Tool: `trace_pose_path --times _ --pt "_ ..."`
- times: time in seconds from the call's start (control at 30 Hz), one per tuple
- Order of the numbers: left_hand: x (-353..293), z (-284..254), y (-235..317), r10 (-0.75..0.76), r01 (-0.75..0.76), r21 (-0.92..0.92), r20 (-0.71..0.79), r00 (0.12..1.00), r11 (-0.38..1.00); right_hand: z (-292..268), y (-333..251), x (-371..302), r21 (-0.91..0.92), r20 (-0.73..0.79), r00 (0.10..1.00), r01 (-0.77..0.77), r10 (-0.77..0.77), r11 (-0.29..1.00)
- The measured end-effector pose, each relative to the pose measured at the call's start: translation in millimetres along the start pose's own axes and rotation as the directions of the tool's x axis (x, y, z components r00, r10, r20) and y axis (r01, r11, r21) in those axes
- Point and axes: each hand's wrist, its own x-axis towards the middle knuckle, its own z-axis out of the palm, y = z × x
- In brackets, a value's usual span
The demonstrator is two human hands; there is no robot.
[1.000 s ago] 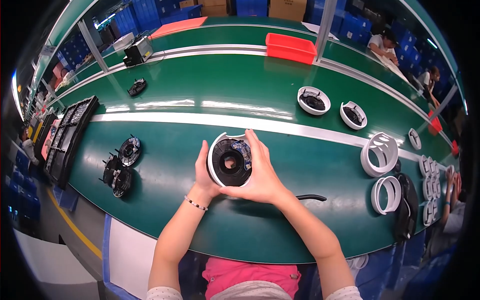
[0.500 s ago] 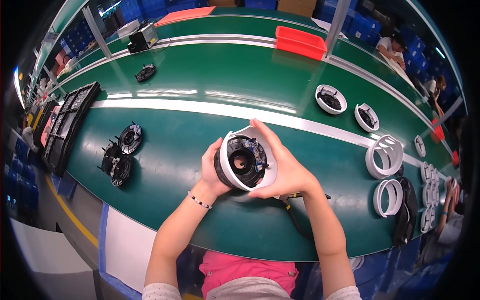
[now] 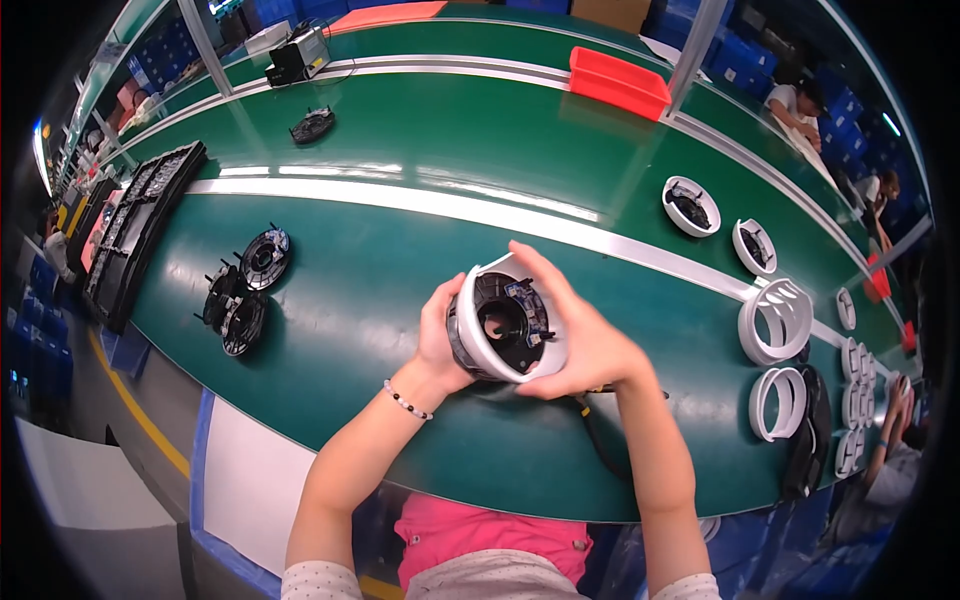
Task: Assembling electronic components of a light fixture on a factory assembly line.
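Both hands hold a white ring-shaped plastic housing (image 3: 479, 345) above the green bench, with its opening tilted toward me. Inside it sits a round black plastic part (image 3: 497, 318) with a central hole and a small blue circuit board (image 3: 527, 300). My left hand (image 3: 440, 335) wraps the left side, its fingers partly hidden behind. The right hand (image 3: 592, 345) grips the right rim between thumb below and fingers above. A hand tool with yellow-and-black handles (image 3: 588, 415) lies on the bench beneath my right wrist, its other end hidden.
Several black round parts (image 3: 243, 322) lie at left beside a black tray (image 3: 140, 235). White rings (image 3: 776, 403) and a black pouch-like item (image 3: 812, 430) are at right. Beyond the metal strip (image 3: 450, 205) are filled housings (image 3: 690, 206), another black part (image 3: 312, 125) and a red bin (image 3: 620, 83).
The housing and both hands have shifted slightly right in the picture, and the housing's opening has turned a little. The surroundings have also shifted with the view. Both hands keep their hold.
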Motion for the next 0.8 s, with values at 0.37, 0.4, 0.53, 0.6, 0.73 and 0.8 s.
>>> trace_pose_path --times 0.37,0.4,0.53,0.6,0.73,0.8 --pt "0.3 2.1 -4.0 -0.019 0.020 -0.031 0.027 0.999 0.999 7.2 -14.5 -2.5 -0.217 0.013 0.998 -0.054 0.059 0.975" --pt "0.9 2.4 -4.8 -0.013 0.014 -0.033 0.018 1.000 0.999 4.3 -13.2 -2.8 -0.168 0.012 0.999 -0.033 0.035 0.985" --pt "2.5 1.5 -6.4 -0.026 0.031 -0.069 0.073 0.997 0.997 -9.3 -6.1 -5.0 -0.040 0.067 0.997 -0.020 0.023 0.999" --pt "4.1 1.3 -8.0 -0.030 0.040 -0.096 0.097 0.995 0.995 -4.1 -16.0 -5.0 -0.221 0.067 0.996 -0.034 0.050 0.975" --pt "4.3 -7.7 -3.7 -0.056 0.066 -0.084 0.118 0.991 0.994 5.6 -31.7 -1.1 -0.390 0.021 0.997 -0.066 0.081 0.918" --pt "7.0 -11.9 -4.4 -0.042 0.058 -0.104 0.146 0.988 0.993 5.0 -30.6 -1.2 -0.412 0.005 0.997 -0.067 0.076 0.909"
